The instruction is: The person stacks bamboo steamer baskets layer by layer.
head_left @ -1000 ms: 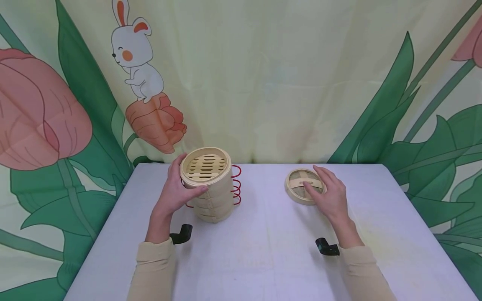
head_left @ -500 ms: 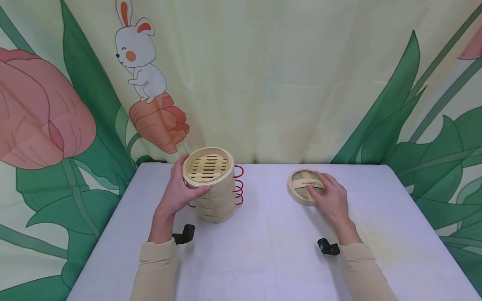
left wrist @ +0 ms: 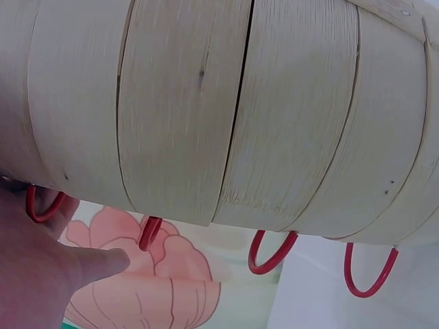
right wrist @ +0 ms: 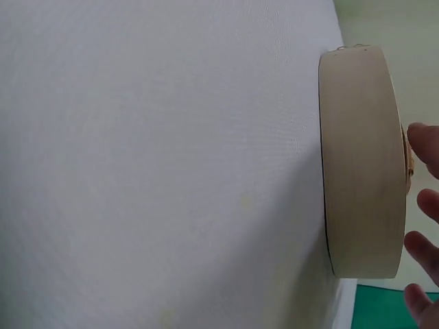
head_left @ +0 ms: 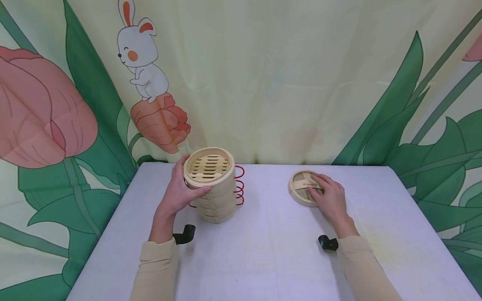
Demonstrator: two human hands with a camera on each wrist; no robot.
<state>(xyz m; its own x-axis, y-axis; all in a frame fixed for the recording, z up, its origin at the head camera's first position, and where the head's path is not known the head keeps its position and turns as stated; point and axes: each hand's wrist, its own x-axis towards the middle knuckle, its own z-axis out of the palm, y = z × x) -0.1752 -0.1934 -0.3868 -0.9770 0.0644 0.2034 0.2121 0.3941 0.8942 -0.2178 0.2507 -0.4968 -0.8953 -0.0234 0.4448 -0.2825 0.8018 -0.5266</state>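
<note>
On the left stands a tall stack of bamboo steamer baskets [head_left: 216,200], with a slatted top and red loops on its sides. My left hand [head_left: 178,194] grips it near the top, thumb across the front and fingers round the far left side. The left wrist view has the pale wall of the stack close up, with the left thumb [left wrist: 99,264] below it among the red loops. A round bamboo lid [head_left: 297,196] lies on the table to the right. My right hand [head_left: 331,198] pinches the lid's strap handle [head_left: 306,184] between thumb and fingers.
Both things stand on a white-covered table [head_left: 260,251], towards its back edge. Behind hangs a curtain [head_left: 263,83] printed with flowers and a rabbit. Black wrist mounts [head_left: 184,235] stick out beside both wrists.
My right thumb and fingers have closed in on the lid's handle. The left hand stays on the steamer stack. The whole head view has shifted slightly.
</note>
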